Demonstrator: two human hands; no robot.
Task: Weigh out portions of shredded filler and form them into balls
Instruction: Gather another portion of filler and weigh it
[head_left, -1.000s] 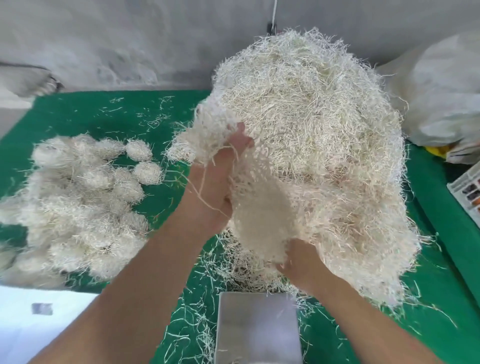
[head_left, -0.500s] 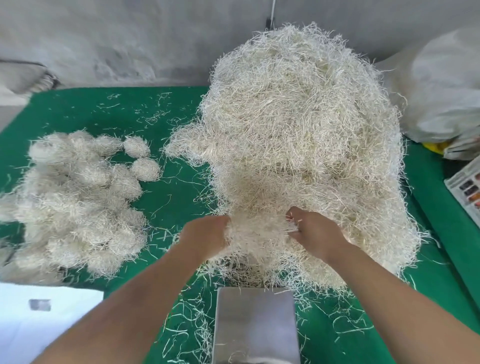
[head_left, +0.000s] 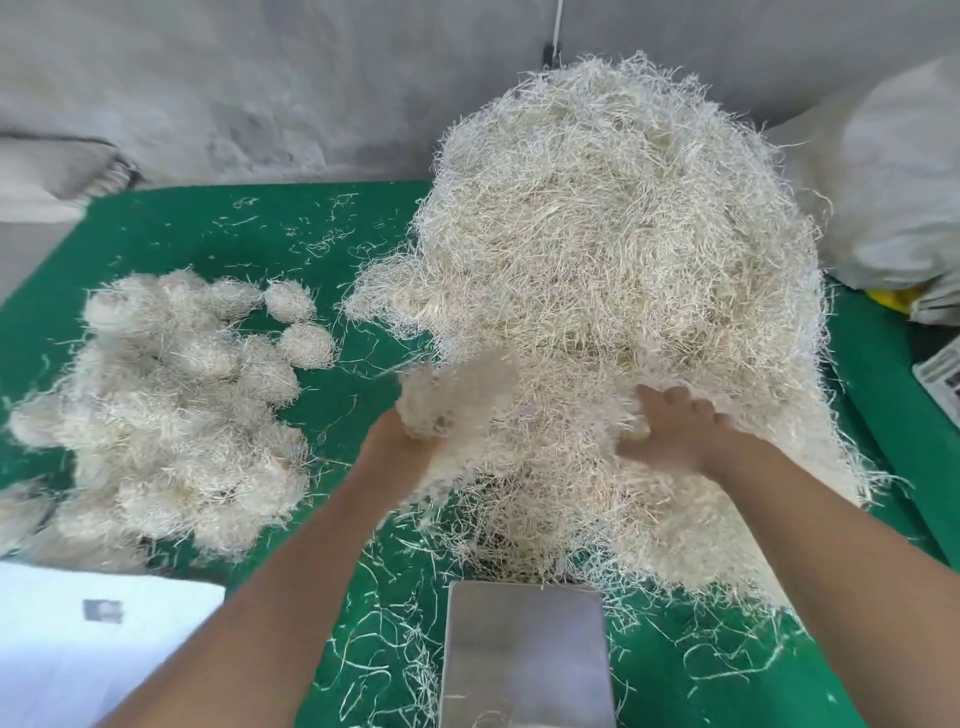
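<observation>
Two hands are out of the big filler heap (head_left: 613, 312) now, where half a second ago both were dug into its near edge at frame centre. Left hand (head_left: 415, 431) has come away up-left gripping a torn-off tuft (head_left: 457, 389) of shreds, held just beside the heap's left flank. Right hand (head_left: 675, 431) has let go and lies flat, fingers spread, on the heap's front slope, holding nothing. Judgement: a portion is separated, so next is weighing on the scale plate (head_left: 524, 654), bottom centre, which carries no portion yet.

Heap itself looks unchanged, filling centre to upper right on the green table (head_left: 208, 239). Finished balls (head_left: 171, 410) sit bunched at middle left, same as before.

Hard to make out: left hand and tuft are motion-blurred, fingers mostly buried in shreds, so the grip is inferred from the clump. Scale is cut by the bottom edge, no display visible. White sack (head_left: 893, 197) at upper right is cropped; white sheet (head_left: 78, 649) at lower left is cut off.
</observation>
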